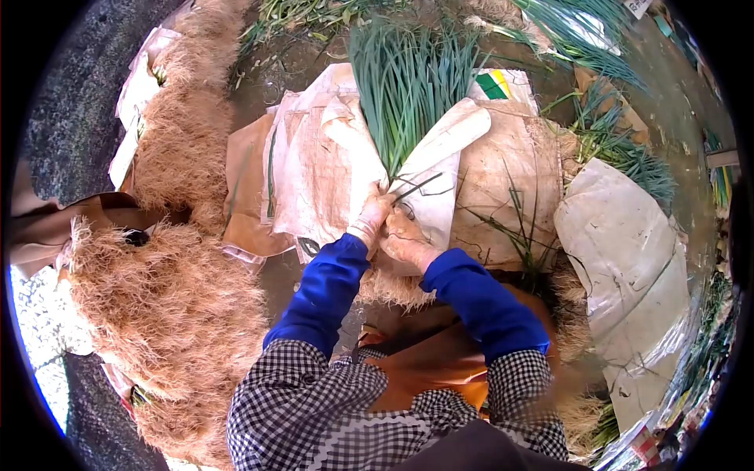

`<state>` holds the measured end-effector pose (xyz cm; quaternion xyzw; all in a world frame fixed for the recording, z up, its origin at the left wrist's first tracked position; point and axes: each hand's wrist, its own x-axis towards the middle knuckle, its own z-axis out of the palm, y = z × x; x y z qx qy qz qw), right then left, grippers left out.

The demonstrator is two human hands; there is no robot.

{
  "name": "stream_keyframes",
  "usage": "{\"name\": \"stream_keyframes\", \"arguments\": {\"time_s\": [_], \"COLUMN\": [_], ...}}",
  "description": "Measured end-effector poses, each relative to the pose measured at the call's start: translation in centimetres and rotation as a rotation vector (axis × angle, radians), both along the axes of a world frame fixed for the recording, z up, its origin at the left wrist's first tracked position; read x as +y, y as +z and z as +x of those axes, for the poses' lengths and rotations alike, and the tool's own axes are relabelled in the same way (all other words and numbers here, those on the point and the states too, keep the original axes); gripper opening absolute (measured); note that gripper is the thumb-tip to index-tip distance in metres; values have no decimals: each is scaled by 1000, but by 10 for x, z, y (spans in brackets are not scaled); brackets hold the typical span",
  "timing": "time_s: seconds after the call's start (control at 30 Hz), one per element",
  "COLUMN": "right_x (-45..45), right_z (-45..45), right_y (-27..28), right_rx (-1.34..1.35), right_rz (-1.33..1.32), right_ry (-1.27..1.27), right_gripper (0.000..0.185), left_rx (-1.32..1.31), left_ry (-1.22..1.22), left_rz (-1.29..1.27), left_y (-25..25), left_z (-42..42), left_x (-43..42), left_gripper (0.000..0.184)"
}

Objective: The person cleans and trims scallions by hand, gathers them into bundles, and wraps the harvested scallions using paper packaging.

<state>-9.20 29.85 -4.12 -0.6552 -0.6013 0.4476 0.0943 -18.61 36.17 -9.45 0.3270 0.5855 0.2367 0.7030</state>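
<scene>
A bunch of long green stalks (412, 86) lies upon pale woven sacks (314, 157), its leaves fanned away from me. White sheeting (448, 137) is folded around both sides of its lower part. My left hand (372, 213) is closed at the narrow base of the bunch, fingers wrapped round it. Close against it, my right hand (406, 237) is also closed at the base; what its fingers hold is hidden. A few loose dark leaves (424, 187) stick out above my hands. Roots (393, 289) show below the sacks' near edge.
Piles of bundles with tan roots (165, 306) stand along the left. On the right lies a pale plastic sheet (624, 259), with more green stalks (624, 161) behind it. Stray leaves (522, 224) lie on the sacks. Further stalks (577, 39) are at the upper right.
</scene>
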Motion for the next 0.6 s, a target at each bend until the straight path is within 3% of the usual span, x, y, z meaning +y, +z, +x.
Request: {"name": "stream_keyframes", "arguments": {"time_s": [0.03,0.07,0.1,0.13,0.17,0.2,0.27,0.33,0.4,0.43,0.5,0.57,0.6], "right_x": [-9,-21,-18,-11,-3,6,16,33,33,25,11,-14,-18], "right_z": [6,20,36,52,60,69,76,73,70,69,74,95,106], "right_y": [-2,-3,-30,-73,-72,-71,-50,-52,-51,-48,-43,23,74], "right_rx": [-33,-8,-8,409,565,727,621,-64,-386,-382,76,346,258], "right_rz": [29,246,262,173,145,138,196,387,576,573,150,-61,-139], "right_ry": [154,158,155,4,-178,-360,-571,-282,-144,-142,11,-10,93], "right_gripper": [53,51,51,51,50,50,49,47,42,42,36,31,28], "left_rx": [68,51,52,184,319,304,161,-24,-34,-53,-59,165,81], "left_ry": [-33,52,51,-60,-168,-195,-185,-143,-121,-99,-111,-275,-213], "left_rz": [-3,-12,3,188,365,310,261,178,93,0,-10,-16,175], "left_y": [12,24,12,-15,-31,-14,-3,-12,-13,-12,-7,3,-20], "left_z": [2,9,6,-4,-11,-10,-13,-17,-24,-27,-28,-26,-28], "left_x": [1,-8,-5,-2,-1,1,1,8,19,20,28,31,27], "left_gripper": [60,51,51,46,42,35,34,27,24,22,18,19,20]}}
